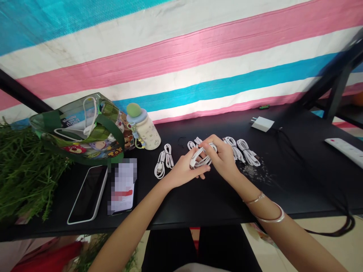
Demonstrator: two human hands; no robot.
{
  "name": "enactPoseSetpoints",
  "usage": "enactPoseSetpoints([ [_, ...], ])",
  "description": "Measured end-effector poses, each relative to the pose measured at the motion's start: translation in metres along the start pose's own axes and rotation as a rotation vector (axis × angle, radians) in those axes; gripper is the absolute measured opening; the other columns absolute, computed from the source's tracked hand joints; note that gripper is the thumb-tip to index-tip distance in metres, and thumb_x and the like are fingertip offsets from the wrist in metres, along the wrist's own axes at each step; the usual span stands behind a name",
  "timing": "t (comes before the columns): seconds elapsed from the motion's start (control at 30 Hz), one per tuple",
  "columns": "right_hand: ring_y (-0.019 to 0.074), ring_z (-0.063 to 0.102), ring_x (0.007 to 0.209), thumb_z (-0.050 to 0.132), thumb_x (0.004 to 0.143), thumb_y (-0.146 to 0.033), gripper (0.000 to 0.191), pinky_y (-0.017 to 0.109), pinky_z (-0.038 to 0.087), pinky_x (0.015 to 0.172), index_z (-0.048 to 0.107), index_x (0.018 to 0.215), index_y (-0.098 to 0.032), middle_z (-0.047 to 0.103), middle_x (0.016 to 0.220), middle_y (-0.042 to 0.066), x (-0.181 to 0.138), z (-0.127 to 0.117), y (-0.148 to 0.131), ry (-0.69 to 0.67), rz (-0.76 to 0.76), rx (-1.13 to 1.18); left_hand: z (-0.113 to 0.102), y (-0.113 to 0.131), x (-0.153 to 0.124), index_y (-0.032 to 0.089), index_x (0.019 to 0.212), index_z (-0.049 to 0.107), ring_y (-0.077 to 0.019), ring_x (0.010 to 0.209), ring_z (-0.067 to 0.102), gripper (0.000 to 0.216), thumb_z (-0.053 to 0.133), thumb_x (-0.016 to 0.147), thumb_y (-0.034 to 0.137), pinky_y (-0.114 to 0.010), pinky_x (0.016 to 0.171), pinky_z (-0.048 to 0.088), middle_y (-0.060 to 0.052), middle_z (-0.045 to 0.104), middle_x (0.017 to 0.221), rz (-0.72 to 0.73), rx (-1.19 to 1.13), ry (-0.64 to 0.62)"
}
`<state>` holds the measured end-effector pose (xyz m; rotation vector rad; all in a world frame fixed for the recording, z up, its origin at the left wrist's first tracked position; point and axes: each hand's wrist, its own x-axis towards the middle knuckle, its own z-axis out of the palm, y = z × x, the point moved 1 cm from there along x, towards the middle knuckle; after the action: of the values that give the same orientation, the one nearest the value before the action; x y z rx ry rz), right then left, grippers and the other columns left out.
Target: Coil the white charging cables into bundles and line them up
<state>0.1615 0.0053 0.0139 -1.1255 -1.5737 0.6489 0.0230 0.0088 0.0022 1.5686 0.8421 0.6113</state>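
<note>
A coiled white USB cable (203, 161) is held between both my hands above the middle of the black table. My left hand (183, 168) has its fingers wrapped round the left side of the coil, by a white plug. From the right, my right hand (222, 155) grips the upper right part of the loops. Two bundled white cables (160, 165) lie left of my hands. More bundled white cables (248, 153) lie to the right. Behind my hands another white bundle (191, 144) is partly hidden.
At the left are a clear green bag (93, 149), a cream bottle (149, 134), two phones (88, 194) and a green plant (25, 170). A white charger (262, 124) with a dark cord and a white power strip (346, 149) lie right on the black table (181, 211).
</note>
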Motion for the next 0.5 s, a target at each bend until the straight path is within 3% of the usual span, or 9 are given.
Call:
enactPoseSetpoints([
  [0.1, 0.0109, 0.044, 0.042, 0.048, 0.086, -0.043, 0.027, 0.025, 0.032, 0.044, 0.055, 0.071, -0.022, 0.055, 0.054, -0.002, 0.0014, 0.0001, 0.0008, 0.023, -0.011, -0.007, 0.0005, -0.0001, 0.0, 0.021, 0.111, 0.049, -0.0076, 0.049, 0.051, 0.034, 0.058, 0.081, 0.035, -0.021, 0.05, 0.042, 0.005, 0.057, 0.071, 0.015, 0.036, 0.044],
  [0.23, 0.0121, 0.047, 0.048, 0.048, 0.086, -0.046, 0.03, 0.025, 0.034, 0.047, 0.057, 0.071, -0.022, 0.057, 0.059, -0.001, 0.0029, 0.0021, 0.004, 0.069, -0.008, -0.018, -0.0006, 0.003, -0.0004, 0.023, 0.105, 0.049, -0.0093, 0.053, 0.051, 0.026, 0.056, 0.083, 0.034, -0.022, 0.057, 0.041, 0.008, 0.052, 0.062, 0.07, 0.138, 0.158],
  [0.5, 0.0096, 0.035, 0.041, 0.047, 0.087, -0.051, 0.035, 0.026, 0.027, 0.042, 0.059, 0.071, -0.021, 0.046, 0.052, -0.004, 0.0022, 0.0053, 0.004, 0.114, 0.021, 0.016, -0.0024, 0.0028, -0.0019, 0.021, 0.113, 0.052, -0.0133, 0.053, 0.052, 0.033, 0.049, 0.087, 0.041, -0.023, 0.057, 0.04, 0.006, 0.053, 0.059, 0.129, 0.234, 0.308],
])
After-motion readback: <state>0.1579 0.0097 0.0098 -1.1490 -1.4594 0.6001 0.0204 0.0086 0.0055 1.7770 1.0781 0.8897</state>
